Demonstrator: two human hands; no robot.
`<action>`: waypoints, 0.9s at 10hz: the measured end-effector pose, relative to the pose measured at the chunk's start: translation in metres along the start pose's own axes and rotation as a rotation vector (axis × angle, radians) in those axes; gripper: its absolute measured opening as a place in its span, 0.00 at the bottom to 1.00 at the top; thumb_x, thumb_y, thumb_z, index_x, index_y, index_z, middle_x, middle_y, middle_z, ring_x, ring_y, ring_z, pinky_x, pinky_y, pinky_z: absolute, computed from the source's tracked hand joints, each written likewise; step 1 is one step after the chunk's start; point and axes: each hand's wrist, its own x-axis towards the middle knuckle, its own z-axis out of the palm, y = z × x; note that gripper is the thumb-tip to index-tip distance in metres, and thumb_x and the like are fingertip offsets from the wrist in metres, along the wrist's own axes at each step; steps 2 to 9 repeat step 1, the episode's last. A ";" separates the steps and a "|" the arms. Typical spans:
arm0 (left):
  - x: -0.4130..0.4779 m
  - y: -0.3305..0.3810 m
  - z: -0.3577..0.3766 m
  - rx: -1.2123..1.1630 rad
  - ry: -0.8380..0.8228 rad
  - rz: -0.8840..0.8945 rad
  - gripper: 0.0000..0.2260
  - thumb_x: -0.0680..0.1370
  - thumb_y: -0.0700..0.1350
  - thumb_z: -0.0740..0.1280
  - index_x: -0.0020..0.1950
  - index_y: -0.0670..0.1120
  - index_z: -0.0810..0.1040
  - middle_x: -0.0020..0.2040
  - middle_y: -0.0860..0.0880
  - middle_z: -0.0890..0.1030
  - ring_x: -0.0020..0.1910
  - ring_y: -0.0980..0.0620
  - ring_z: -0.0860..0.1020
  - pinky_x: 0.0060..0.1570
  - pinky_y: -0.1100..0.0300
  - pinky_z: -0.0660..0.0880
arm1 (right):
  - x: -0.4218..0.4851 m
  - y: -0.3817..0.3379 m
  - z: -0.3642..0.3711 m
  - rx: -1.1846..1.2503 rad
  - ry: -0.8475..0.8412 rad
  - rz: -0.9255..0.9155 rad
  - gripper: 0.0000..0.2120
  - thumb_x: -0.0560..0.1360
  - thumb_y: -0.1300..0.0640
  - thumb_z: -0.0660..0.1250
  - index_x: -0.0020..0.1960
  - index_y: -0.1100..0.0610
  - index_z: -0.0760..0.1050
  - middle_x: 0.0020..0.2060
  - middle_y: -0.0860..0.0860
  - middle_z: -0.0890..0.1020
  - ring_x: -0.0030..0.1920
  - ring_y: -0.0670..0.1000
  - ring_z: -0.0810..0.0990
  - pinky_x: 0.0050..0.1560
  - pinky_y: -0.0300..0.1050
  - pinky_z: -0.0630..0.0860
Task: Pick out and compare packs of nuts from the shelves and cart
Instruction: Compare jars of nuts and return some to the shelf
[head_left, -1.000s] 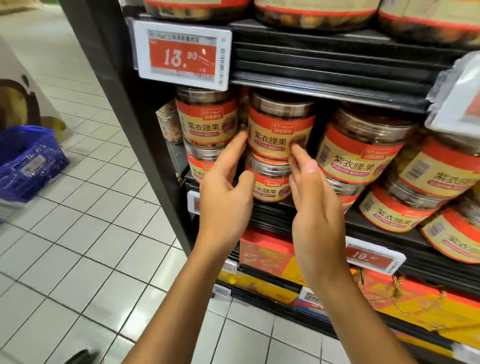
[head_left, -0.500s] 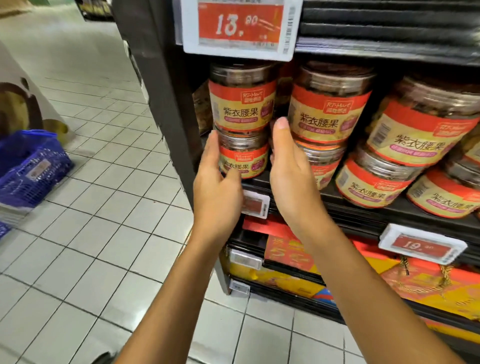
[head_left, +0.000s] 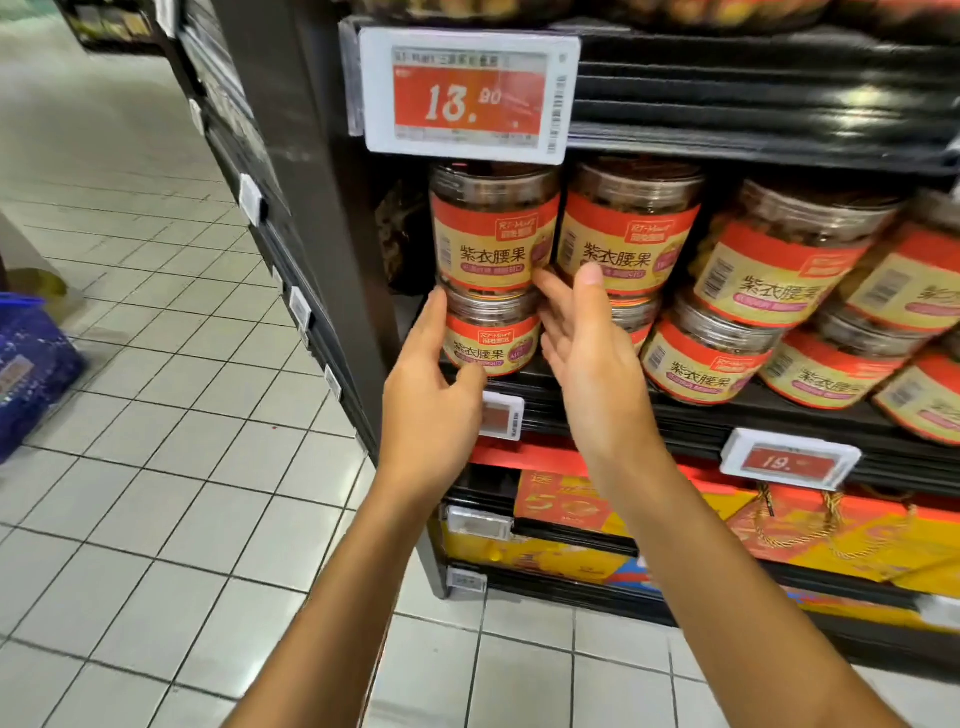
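On black shelf (head_left: 727, 415), nut-filled jars (head_left: 493, 234)

This is a supermarket aisle. Black metal shelving (head_left: 753, 104) carries stacked rows of identical clear plastic jars with red-and-cream labels (head_left: 493, 234). White electronic price tags with red panels (head_left: 470, 96) are clipped to the shelf edges. A blue plastic shopping basket (head_left: 31, 364) sits on the pale tiled floor (head_left: 156, 519).

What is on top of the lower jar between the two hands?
An upper jar with the same label stands stacked on the lower jar, hiding its top. The left hand and right hand hide parts of its sides.
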 end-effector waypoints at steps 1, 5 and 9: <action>-0.009 0.013 -0.005 0.102 0.095 0.017 0.26 0.75 0.36 0.61 0.71 0.54 0.66 0.64 0.62 0.70 0.62 0.64 0.70 0.64 0.62 0.67 | -0.004 -0.010 -0.009 -0.074 0.033 0.016 0.14 0.81 0.45 0.50 0.49 0.41 0.74 0.44 0.33 0.78 0.54 0.40 0.78 0.62 0.42 0.71; -0.009 0.013 -0.005 0.102 0.095 0.017 0.26 0.75 0.36 0.61 0.71 0.54 0.66 0.64 0.62 0.70 0.62 0.64 0.70 0.64 0.62 0.67 | -0.004 -0.010 -0.009 -0.074 0.033 0.016 0.14 0.81 0.45 0.50 0.49 0.41 0.74 0.44 0.33 0.78 0.54 0.40 0.78 0.62 0.42 0.71; -0.009 0.013 -0.005 0.102 0.095 0.017 0.26 0.75 0.36 0.61 0.71 0.54 0.66 0.64 0.62 0.70 0.62 0.64 0.70 0.64 0.62 0.67 | -0.004 -0.010 -0.009 -0.074 0.033 0.016 0.14 0.81 0.45 0.50 0.49 0.41 0.74 0.44 0.33 0.78 0.54 0.40 0.78 0.62 0.42 0.71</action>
